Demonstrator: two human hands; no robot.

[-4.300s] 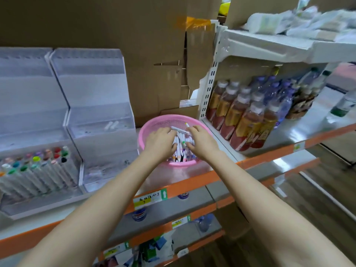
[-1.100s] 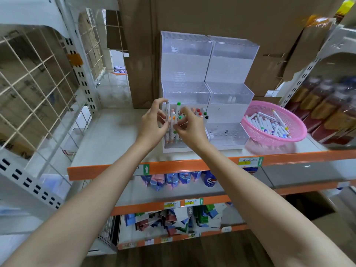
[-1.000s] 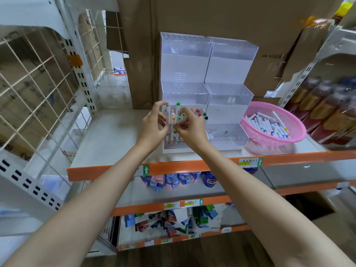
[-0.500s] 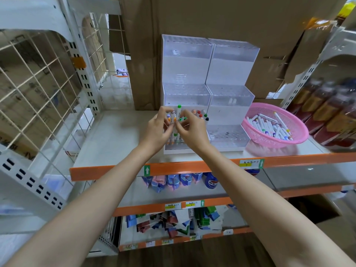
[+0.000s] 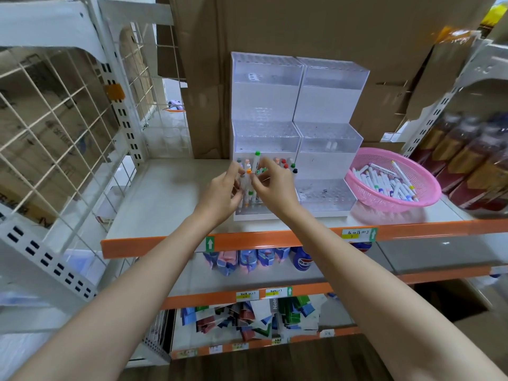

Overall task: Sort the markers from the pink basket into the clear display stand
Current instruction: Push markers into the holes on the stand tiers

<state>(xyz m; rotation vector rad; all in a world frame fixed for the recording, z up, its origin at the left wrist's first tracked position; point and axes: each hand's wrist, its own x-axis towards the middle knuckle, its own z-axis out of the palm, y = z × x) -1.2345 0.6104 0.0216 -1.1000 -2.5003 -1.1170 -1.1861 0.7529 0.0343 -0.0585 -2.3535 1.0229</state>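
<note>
We look down on a white shelf [image 5: 165,193] with an orange front edge, spanning the middle of the frame. On it, just above centre, stands the clear display stand [image 5: 275,105], two stepped units side by side. The pink basket [image 5: 428,177] sits just beside the stand at right, loose markers [image 5: 384,182] heaped inside. At centre, our left hand [image 5: 220,193] curls its fingers round a bunch of upright markers [image 5: 243,188] before the lowest left tier. Our right hand [image 5: 275,185] pinches a green-capped marker [image 5: 256,160] between thumb and forefinger. Other capped markers [image 5: 286,162] stand in that tier.
</note>
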